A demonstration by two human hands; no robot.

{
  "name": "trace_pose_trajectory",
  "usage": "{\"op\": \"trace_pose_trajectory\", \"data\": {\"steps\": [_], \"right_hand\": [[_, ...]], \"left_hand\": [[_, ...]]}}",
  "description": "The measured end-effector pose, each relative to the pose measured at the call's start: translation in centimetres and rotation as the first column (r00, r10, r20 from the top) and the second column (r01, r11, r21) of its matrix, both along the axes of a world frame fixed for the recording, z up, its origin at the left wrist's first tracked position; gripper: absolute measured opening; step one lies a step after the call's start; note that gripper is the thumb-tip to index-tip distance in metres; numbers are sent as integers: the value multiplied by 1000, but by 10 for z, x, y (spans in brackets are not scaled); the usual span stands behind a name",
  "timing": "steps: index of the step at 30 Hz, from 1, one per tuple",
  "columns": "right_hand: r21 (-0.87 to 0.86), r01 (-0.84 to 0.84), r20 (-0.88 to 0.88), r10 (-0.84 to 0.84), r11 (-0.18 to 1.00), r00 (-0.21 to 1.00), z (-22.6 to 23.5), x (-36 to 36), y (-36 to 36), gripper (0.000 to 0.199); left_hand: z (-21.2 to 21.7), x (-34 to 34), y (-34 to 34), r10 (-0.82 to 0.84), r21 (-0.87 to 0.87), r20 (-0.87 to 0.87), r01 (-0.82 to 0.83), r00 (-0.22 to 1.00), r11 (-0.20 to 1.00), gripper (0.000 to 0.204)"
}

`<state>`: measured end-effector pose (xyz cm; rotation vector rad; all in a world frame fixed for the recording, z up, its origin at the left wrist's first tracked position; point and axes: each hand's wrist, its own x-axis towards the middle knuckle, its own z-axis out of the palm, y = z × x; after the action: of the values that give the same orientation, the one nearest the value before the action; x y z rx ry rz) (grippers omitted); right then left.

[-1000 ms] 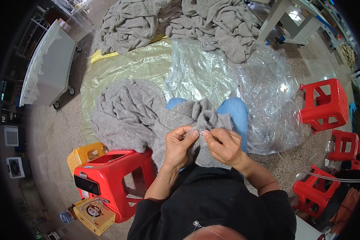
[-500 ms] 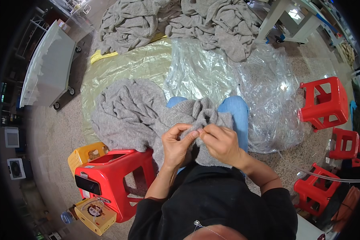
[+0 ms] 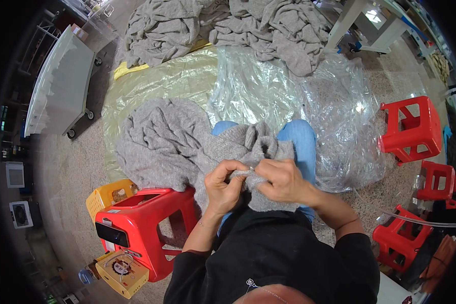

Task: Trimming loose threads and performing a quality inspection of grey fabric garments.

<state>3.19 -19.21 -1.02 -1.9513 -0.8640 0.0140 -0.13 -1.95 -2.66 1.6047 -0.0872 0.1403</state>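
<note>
Both hands meet over the lap: the left hand (image 3: 224,185) and the right hand (image 3: 283,180) each pinch a fold of the grey knit garment (image 3: 187,144) between thumb and fingertips, knuckles almost touching. The cloth trails away up and leftward from the left hand, which is nearer its bulk. A red stool (image 3: 144,230) stands beside that forearm.

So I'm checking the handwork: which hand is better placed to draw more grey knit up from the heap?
Probably left hand: the grey knit heaps on its side; the right hand pinches the fold.
</note>
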Motion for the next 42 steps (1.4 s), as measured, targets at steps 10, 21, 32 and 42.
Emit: {"op": "trace_pose_trajectory", "data": {"steps": [10,21,32,42], "right_hand": [[106,181,244,-202,978,948,-16,-10,10,18],[-128,105,322,-59,986,945,-2,-9,0,33],[9,471,364,-442,882,820,-33,-7,-11,25],[45,218,-431,-178,975,885,3,17,-12,21]], "left_hand": [[-2,-16,-9,184,-83,-18,-185,983,979,11],[5,-9,-4,115,252,153,-151,982,956,8],[-24,-15,26,106,352,-99,-65,989,934,13],[-11,-3,31,-74,-371,-489,-130,869,919,11]]}}
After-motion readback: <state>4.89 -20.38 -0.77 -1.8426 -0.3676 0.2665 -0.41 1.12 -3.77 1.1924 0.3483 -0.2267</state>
